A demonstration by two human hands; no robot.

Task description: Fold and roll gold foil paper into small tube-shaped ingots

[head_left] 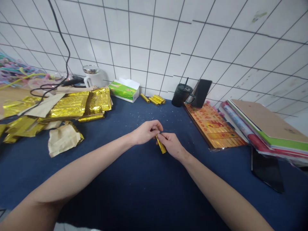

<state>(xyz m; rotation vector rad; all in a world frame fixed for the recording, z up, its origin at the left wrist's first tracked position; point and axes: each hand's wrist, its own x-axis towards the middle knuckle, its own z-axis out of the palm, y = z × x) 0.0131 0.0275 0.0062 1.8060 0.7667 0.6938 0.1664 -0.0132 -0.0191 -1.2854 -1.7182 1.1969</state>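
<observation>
Gold foil roll [161,145] points down-right, its upper end pinched between both hands [170,144].

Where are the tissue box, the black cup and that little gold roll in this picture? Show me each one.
Tissue box [122,90]: head view, on its green side.
Black cup [181,95]: head view, on its body, below the straw.
Gold roll [161,146]: head view, on its exposed lower end.
</observation>
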